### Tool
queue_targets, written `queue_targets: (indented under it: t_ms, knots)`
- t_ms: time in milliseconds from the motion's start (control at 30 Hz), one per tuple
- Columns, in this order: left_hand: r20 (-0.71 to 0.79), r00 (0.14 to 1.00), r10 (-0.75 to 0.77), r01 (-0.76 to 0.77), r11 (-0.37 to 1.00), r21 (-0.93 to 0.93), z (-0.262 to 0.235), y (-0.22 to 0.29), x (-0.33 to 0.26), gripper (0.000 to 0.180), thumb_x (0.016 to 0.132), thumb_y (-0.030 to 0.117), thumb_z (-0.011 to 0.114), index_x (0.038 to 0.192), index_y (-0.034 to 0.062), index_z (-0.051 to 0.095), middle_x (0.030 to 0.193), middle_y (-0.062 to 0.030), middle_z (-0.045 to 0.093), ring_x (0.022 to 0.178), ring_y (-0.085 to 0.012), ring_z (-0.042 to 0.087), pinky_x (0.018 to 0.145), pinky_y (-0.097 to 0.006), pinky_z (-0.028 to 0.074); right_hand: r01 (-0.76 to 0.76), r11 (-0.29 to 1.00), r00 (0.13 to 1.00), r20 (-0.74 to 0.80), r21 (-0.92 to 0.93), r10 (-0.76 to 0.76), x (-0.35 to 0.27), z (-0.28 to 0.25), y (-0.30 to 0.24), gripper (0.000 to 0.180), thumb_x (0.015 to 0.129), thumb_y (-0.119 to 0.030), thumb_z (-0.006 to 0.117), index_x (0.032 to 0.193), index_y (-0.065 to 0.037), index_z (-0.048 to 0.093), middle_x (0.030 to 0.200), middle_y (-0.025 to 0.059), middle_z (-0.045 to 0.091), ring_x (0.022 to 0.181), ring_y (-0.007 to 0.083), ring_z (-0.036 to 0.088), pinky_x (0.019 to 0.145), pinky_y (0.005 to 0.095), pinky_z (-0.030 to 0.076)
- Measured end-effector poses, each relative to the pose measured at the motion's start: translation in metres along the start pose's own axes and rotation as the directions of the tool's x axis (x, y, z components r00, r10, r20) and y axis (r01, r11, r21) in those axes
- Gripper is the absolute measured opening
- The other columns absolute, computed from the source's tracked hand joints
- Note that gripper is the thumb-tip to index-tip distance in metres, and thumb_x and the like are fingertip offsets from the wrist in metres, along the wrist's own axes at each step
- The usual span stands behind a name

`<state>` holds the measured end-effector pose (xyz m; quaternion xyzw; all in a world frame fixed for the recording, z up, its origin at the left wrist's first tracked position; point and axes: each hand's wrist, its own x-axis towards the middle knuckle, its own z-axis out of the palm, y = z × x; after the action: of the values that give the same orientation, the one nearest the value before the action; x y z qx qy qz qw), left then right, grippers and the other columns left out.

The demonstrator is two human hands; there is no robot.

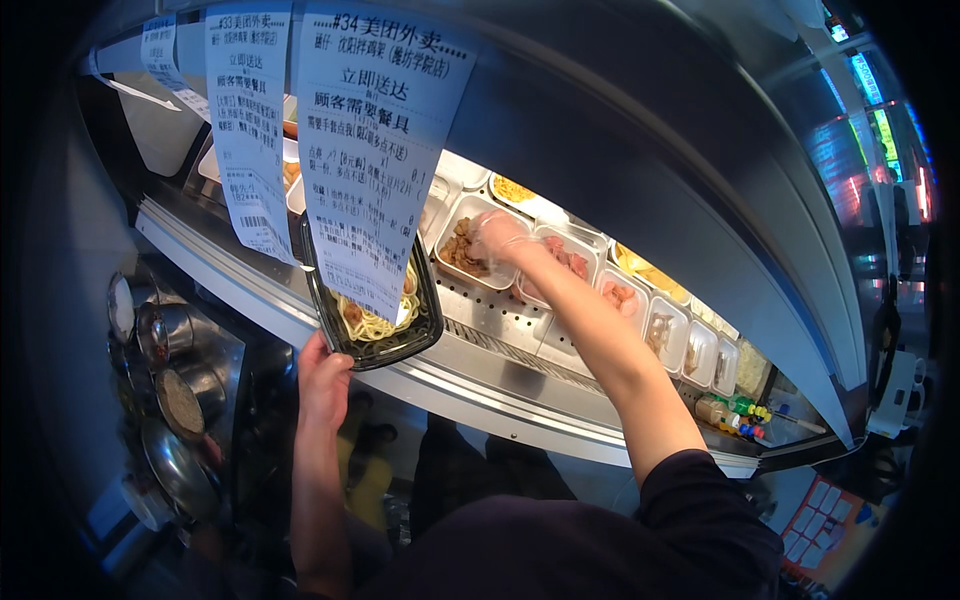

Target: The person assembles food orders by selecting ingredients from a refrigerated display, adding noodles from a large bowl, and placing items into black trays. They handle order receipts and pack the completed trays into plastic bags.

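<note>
My left hand (327,380) grips the near edge of a black plastic takeout tray (430,325), which is slightly tilted over the counter's front ledge. Yellow noodles (372,326) with some brownish-red pieces lie in it, partly covered from view by a hanging paper receipt. My right hand (497,240), in a thin clear plastic glove, reaches down into a white tub (482,279) of brown food pieces (457,246). Its fingertips are hidden and blurred, so their grip does not show. Just right of that hand sits a tub of pink sliced meat (570,258).
Three paper receipts, the largest (375,130) in front, hang from the metal hood (620,160). More white tubs (668,335) line the refrigerated counter rightward, ending near several bottles (735,412). Metal bowls and pots (185,400) stand at lower left.
</note>
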<state>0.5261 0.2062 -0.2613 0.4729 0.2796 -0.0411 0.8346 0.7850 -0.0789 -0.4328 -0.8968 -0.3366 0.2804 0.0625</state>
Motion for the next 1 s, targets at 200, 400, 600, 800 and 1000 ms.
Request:
queue_targets:
  t_ms: [200, 400, 600, 800, 1000]
  knots:
    - [0.021, 1.000, -0.009, 0.007, 0.999, 0.050, -0.013, -0.005, 0.005, 0.044, 0.078, -0.003, 0.053, 0.121, -0.0046, 0.058, 0.112, -0.0103, 0.067, 0.101, -0.0183, 0.065, 0.094, -0.033, 0.052, -0.120, 0.981, 0.993, -0.003, 0.150, 0.122, 0.001, 0.004, -0.041, 0.028, 0.081, -0.019, 0.072, 0.106, -0.005, 0.072, 0.098, 0.0113, 0.071, 0.091, 0.0240, 0.068, 0.082, 0.0333, 0.054]
    - [0.017, 1.000, -0.018, 0.016, 0.997, 0.075, -0.009, 0.000, 0.001, 0.045, 0.078, -0.004, 0.054, 0.122, -0.0054, 0.059, 0.110, -0.0097, 0.067, 0.098, -0.0164, 0.065, 0.090, -0.031, 0.052, -0.223, 0.225, 0.946, 0.155, 0.949, 0.284, -0.072, -0.069, -0.035, 0.020, 0.088, -0.014, 0.068, 0.105, -0.002, 0.068, 0.089, 0.0052, 0.067, 0.078, 0.0110, 0.065, 0.068, 0.0258, 0.053]
    - [0.108, 0.988, -0.107, 0.109, 0.994, -0.012, -0.010, -0.016, 0.008, 0.034, 0.078, -0.006, 0.055, 0.111, -0.0001, 0.058, 0.099, -0.0038, 0.063, 0.088, -0.0127, 0.060, 0.078, -0.027, 0.048, 0.003, 0.199, 0.999, 0.006, 0.980, -0.047, -0.144, -0.184, -0.138, 0.032, 0.095, -0.028, 0.073, 0.118, -0.006, 0.066, 0.099, 0.0052, 0.071, 0.080, 0.0106, 0.063, 0.071, 0.0271, 0.052]
    - [-0.001, 0.997, -0.079, 0.078, 0.993, -0.093, -0.015, 0.001, -0.031, 0.040, 0.079, -0.004, 0.053, 0.119, -0.0019, 0.060, 0.105, -0.0073, 0.066, 0.096, -0.0178, 0.063, 0.086, -0.031, 0.051, 0.037, 0.443, 0.946, -0.174, 0.896, 0.273, -0.069, -0.139, -0.101, 0.040, 0.091, -0.017, 0.071, 0.130, -0.009, 0.066, 0.116, 0.0057, 0.071, 0.087, 0.0131, 0.064, 0.073, 0.0292, 0.053]
    - [-0.072, 0.997, -0.008, 0.005, 0.999, -0.050, -0.059, 0.019, -0.067, 0.057, 0.076, -0.004, 0.051, 0.133, -0.0054, 0.054, 0.123, -0.0144, 0.064, 0.112, -0.0245, 0.063, 0.099, -0.039, 0.052, 0.158, 0.917, 0.895, -0.445, 0.367, 0.024, 0.011, -0.064, -0.156, 0.025, 0.089, -0.015, 0.066, 0.113, -0.007, 0.067, 0.108, 0.0132, 0.069, 0.087, 0.0228, 0.067, 0.075, 0.0363, 0.056]
